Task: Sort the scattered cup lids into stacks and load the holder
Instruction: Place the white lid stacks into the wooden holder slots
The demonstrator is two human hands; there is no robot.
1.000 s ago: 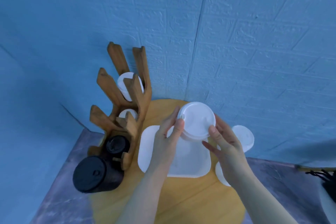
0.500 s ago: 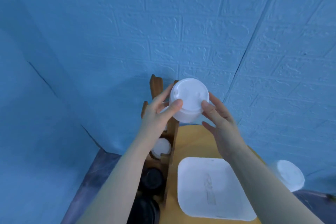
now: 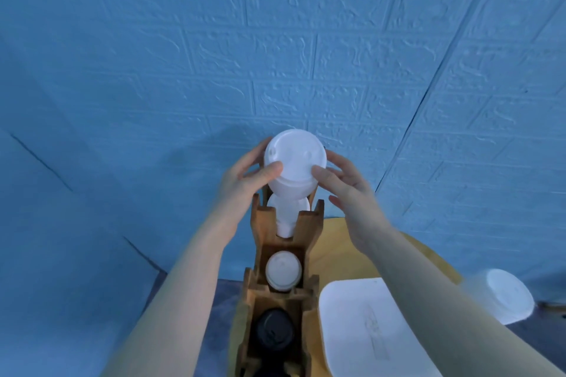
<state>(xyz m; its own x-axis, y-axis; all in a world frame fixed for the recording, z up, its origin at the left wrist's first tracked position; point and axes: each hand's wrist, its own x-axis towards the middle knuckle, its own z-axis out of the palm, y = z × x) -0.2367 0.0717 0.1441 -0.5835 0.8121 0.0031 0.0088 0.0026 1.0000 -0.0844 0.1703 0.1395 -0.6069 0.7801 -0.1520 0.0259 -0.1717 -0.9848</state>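
- Fingers of my left hand and of my right hand are curled narrowly round a stack of white lids, one hand on each side, thumbs pressing on its front face.
- That stack sits at the far, topmost slot of the wooden holder, its lower edge just between the two prongs; whether it already bears on them, I cannot tell.
- Below it a second white stack lies in the next slot, a smaller white one lower down, and black lids nearest me.
- To do this well, I would keep both grips even so the stack does not fan apart, line its axis up with the slot and lower it straight between the prongs.
- I would release only once the wood carries the weight, thumbs last.
- One risk as I judge it: a skewed stack could catch a prong and spill lids.
- More white lids wait at the right beside the white tray on the round table.
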